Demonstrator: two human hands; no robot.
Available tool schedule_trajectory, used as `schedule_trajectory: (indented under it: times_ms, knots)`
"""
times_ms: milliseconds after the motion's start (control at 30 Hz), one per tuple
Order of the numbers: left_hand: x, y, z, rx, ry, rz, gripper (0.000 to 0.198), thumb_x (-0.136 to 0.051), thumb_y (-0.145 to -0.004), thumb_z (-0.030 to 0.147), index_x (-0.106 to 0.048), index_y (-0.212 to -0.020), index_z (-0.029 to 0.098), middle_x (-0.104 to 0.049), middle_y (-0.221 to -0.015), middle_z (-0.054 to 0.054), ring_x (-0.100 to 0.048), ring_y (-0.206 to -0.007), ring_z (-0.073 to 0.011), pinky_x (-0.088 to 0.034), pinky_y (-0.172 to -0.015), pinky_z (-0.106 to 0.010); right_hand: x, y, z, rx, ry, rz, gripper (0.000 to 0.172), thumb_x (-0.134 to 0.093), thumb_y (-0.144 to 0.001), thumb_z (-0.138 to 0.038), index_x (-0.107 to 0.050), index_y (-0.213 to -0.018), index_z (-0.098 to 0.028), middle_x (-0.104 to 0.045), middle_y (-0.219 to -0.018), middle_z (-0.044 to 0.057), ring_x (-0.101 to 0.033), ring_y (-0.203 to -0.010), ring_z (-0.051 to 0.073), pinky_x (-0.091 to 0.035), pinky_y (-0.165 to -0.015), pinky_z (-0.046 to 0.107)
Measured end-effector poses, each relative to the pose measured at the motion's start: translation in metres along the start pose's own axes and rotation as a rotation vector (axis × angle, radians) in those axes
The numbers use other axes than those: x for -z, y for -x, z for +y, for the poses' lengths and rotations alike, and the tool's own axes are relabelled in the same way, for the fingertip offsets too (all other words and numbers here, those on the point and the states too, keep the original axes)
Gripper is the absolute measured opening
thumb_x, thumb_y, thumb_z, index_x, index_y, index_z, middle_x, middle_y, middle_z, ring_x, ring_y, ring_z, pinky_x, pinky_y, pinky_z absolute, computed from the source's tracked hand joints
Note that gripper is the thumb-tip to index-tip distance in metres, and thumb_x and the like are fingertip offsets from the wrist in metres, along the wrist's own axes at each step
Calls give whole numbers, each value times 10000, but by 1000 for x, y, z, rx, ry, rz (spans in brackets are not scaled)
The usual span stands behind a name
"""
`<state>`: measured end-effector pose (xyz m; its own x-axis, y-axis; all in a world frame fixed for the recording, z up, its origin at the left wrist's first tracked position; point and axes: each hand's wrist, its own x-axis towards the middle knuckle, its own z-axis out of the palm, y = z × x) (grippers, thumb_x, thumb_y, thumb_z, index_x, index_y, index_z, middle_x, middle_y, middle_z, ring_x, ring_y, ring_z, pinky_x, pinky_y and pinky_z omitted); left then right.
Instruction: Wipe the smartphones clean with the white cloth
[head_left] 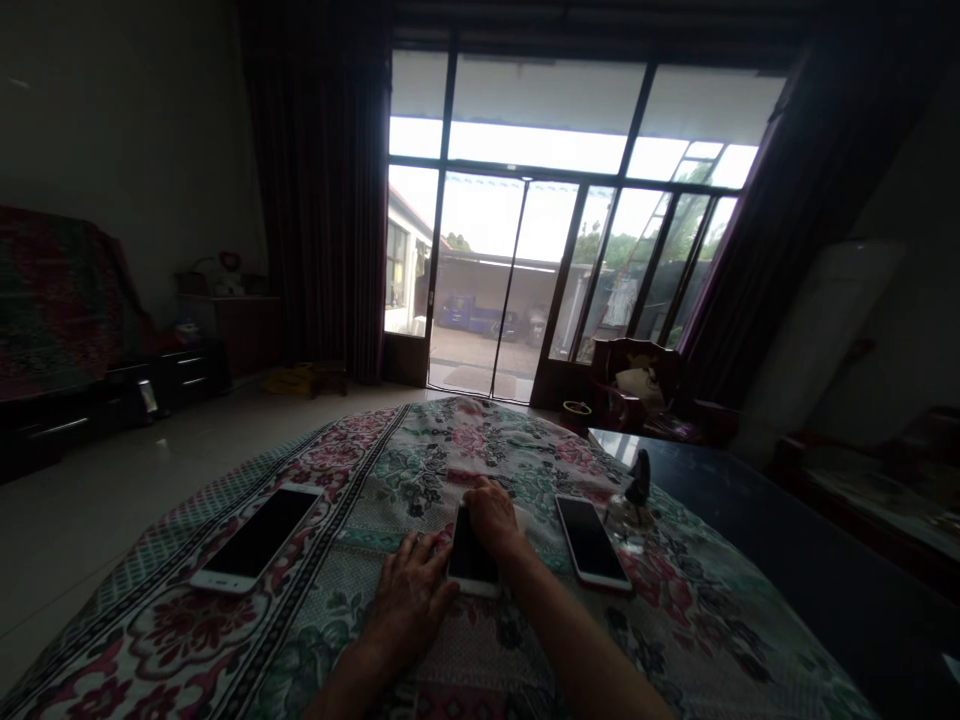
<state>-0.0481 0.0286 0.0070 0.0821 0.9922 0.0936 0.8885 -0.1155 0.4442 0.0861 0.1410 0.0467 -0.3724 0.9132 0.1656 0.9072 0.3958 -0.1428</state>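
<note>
Three smartphones lie face up on a floral cloth (352,480) spread over a table. My left hand (411,598) lies flat with fingers spread, steadying the left edge of the middle phone (472,560). The fingers of my right hand (491,512) are bunched and pressed down on that phone's far end; I cannot see anything held in them. Another phone with a white frame (259,537) rests to the left. A third phone (591,541) rests to the right.
A small dark figurine on a clear base (636,490) stands just right of the right phone. A dark glossy table (750,530) adjoins on the right. Beyond are a wooden chair (637,385), glass doors (517,290), dark curtains and a low cabinet (112,390) at left.
</note>
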Motion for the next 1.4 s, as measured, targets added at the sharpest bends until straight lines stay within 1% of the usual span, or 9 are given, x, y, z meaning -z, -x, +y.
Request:
schedule_trajectory:
  times_ms: [167,367,467,533,633,800,1000,1133,1400]
  knots:
    - [-1,1,1,4,15,41,495,-491,-875,342,-548,-1356,240,-465,-1495,-65,-293,-1431,-315,-287,-1118,-498,-4,9,1,77,-26,12,310,-417,-936,-160,-724,-961,-189,-633,-1111,84,-519,-1040,211,-348,-867,281]
    - [-12,-2,-8,-13,32,67,477,-511,-865,331,-567,-1326,223,-473,-1491,-63,-304,-1427,-320,-306,-1112,-506,-2,57,-2,227,-98,-1,219,-482,-929,-201,-695,-975,-224,-629,-1066,45,-518,-995,187,-359,-846,252]
    - [-22,-4,-17,-33,47,137,467,-551,-849,298,-574,-1309,220,-506,-1464,-75,-327,-1420,-311,-312,-1119,-503,0,78,-1,309,-149,-11,157,-564,-883,-234,-686,-981,-231,-628,-1049,35,-517,-971,188,-371,-838,251]
    - [-25,-5,-19,-39,61,183,430,-575,-838,290,-610,-1261,218,-532,-1438,-83,-350,-1408,-314,-316,-1121,-498,-1,83,1,336,-169,-13,159,-612,-849,-257,-686,-988,-237,-627,-1053,31,-514,-969,190,-372,-841,254]
    - [-20,-3,-16,-25,95,169,368,-588,-825,287,-653,-1184,240,-549,-1420,-58,-358,-1403,-316,-328,-1111,-495,-3,74,3,307,-168,-7,155,-581,-874,-257,-702,-970,-247,-633,-1047,29,-515,-962,190,-367,-831,259]
    - [-8,-1,-8,-13,105,137,364,-589,-833,290,-657,-1183,223,-541,-1423,-78,-354,-1404,-324,-320,-1108,-493,-9,33,5,190,-114,36,283,-449,-934,-180,-726,-913,-235,-644,-1056,37,-515,-980,191,-349,-843,264]
    - [-17,-1,-13,-23,117,192,347,-611,-825,292,-655,-1159,207,-561,-1399,-81,-365,-1398,-318,-314,-1111,-486,-15,-4,9,182,-102,34,344,-414,-904,-102,-743,-924,-200,-650,-1060,61,-520,-972,185,-333,-889,270]
    - [-19,-2,-15,-27,161,251,344,-643,-794,280,-651,-1116,160,-591,-1346,-117,-405,-1369,-313,-320,-1115,-461,-16,-5,11,225,-105,16,365,-410,-902,-83,-735,-1004,-214,-654,-1103,49,-520,-998,182,-327,-917,266]
    - [-14,-7,-16,-63,280,293,310,-672,-707,217,-656,-1011,158,-633,-1236,-131,-520,-1251,-294,-400,-1060,-420,-10,25,10,391,-161,-3,313,-447,-924,-116,-714,-1034,-238,-663,-1121,30,-520,-1049,182,-352,-920,266]
